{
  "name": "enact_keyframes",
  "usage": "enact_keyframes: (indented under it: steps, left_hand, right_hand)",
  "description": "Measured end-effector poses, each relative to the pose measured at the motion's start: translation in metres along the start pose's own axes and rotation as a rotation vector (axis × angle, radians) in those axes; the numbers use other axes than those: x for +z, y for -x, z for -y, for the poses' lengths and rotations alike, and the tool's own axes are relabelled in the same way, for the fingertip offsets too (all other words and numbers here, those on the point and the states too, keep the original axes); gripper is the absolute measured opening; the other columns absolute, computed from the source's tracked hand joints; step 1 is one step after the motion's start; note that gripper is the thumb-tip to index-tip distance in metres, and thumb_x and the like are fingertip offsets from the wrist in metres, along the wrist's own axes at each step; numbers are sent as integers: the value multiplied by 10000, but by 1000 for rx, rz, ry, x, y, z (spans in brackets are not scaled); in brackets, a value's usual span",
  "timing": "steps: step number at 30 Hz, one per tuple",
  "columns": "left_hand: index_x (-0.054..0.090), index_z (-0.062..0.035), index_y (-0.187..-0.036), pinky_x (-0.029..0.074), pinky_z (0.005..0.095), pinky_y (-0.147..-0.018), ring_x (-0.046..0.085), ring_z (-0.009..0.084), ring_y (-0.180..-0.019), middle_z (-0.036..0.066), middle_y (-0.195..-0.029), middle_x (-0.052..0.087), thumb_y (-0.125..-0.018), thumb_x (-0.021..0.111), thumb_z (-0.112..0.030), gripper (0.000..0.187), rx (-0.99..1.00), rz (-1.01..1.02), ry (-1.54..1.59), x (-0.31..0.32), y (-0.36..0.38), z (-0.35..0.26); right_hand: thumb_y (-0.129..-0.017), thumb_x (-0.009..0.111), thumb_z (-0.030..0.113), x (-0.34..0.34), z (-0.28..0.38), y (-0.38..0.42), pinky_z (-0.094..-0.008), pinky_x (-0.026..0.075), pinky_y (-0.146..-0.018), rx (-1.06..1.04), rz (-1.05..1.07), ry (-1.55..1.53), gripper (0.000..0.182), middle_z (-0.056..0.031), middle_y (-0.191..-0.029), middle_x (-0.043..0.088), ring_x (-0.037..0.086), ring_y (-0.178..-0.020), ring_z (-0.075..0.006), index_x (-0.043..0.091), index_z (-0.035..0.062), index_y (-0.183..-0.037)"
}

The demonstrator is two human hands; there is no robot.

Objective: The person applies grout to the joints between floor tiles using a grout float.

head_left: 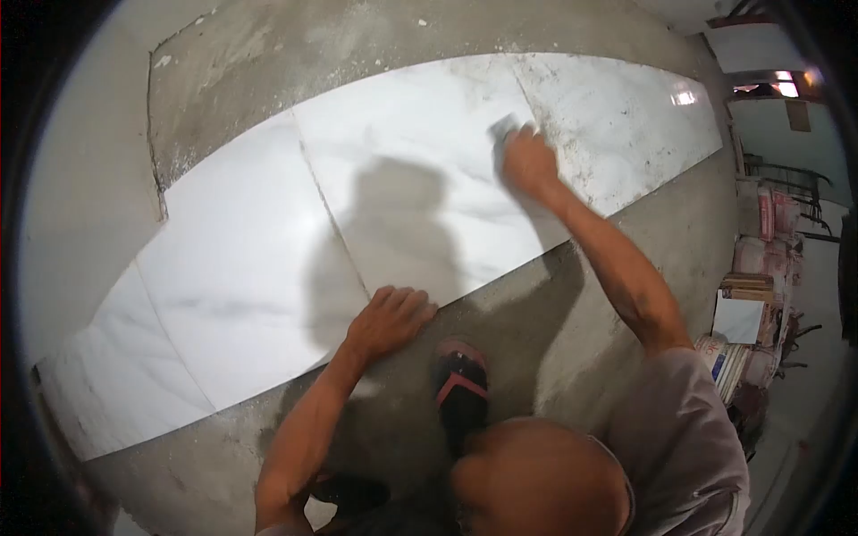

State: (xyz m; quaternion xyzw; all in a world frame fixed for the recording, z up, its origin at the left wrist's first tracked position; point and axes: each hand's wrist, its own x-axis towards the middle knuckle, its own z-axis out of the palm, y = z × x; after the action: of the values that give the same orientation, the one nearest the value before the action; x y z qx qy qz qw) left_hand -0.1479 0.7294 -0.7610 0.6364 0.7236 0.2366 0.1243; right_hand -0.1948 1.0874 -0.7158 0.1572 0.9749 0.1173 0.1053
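A row of white marble-look tiles runs across the floor, with thin dirty joints between them. Closed around a small grey flat piece, my right hand presses it against the tile surface near a joint. Motion blur and my fingers hide most of that piece, so its kind does not show. My left hand rests on the near edge of the tiles beside another joint, fingers lying on the surface and holding nothing. Grey smears and specks cover the tile to the right of my right hand.
Bare grey concrete lies beyond the tiles and also on the near side. My sandalled foot stands close to the tile edge. Along the right wall are stacked bags, a white square tile and a white bucket.
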Motion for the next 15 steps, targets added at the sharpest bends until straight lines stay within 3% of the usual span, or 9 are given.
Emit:
enact_keyframes:
  steps: [2, 5, 6, 8, 9, 12, 13, 15]
  left_hand:
    - [539, -158, -1295, 379, 428, -1027, 492, 246, -1174, 81, -1245, 511, -864, 592, -120, 435, 4, -14, -14, -2, -1, 7]
    - [557, -158, -1259, 388, 423, -1013, 502, 237, -1159, 71, -1230, 523, -859, 575, -133, 401, 0, -45, -21, -4, -2, 3]
    - [570, -151, -1225, 396, 415, -1001, 511, 229, -1156, 63, -1220, 534, -856, 561, -140, 370, 2, -68, -24, -4, -1, 3]
    - [573, -154, -1222, 401, 417, -993, 512, 230, -1153, 61, -1217, 534, -853, 564, -150, 369, 11, -67, -23, -2, -2, 2]
    - [563, -164, -1253, 399, 425, -996, 505, 238, -1152, 68, -1223, 523, -854, 580, -152, 400, 12, -46, -28, 0, -2, 5]
    - [550, -173, -1289, 400, 434, -996, 497, 249, -1152, 74, -1231, 512, -855, 593, -155, 436, 9, -36, -7, 2, 0, 4]
    - [549, -172, -1292, 401, 434, -994, 496, 250, -1152, 73, -1232, 511, -856, 592, -156, 438, 4, -42, 4, 3, 0, 5]
    - [548, -174, -1293, 401, 432, -994, 498, 251, -1151, 74, -1235, 512, -862, 581, -158, 433, -4, -53, 17, 1, 0, 4]
  right_hand:
    - [-906, 526, 206, -4, 16, 28, -437, 574, -678, -122, -10, 58, 320, -241, -975, 575, 616, -870, -357, 585, -96, -992]
    - [-912, 528, 207, 5, -22, 3, -432, 568, -638, 127, -179, -43, 294, -254, -998, 571, 617, -884, -353, 575, -79, -963]
    - [-903, 522, 166, 11, -15, -4, -423, 548, -555, 114, -259, -25, 243, -249, -944, 585, 628, -835, -341, 557, -70, -953]
    - [-888, 522, 179, 14, 17, -2, -478, 548, -640, 51, -125, -159, 253, -207, -863, 589, 626, -750, -375, 559, -51, -987]
    - [-888, 519, 188, 21, 40, 6, -484, 540, -617, -174, -102, -73, 259, -207, -846, 589, 618, -729, -365, 554, -47, -993]
    - [-881, 524, 154, 3, 106, 29, -455, 532, -577, -258, -174, -347, 203, -198, -886, 585, 604, -774, -342, 563, -23, -973]
    - [-884, 530, 158, -9, 109, 26, -443, 532, -569, -175, -47, -429, 195, -189, -882, 585, 603, -764, -332, 569, -16, -963]
    - [-902, 534, 187, 24, 57, -47, -449, 544, -593, -266, -220, -29, 218, -188, -916, 604, 622, -810, -337, 576, -15, -974]
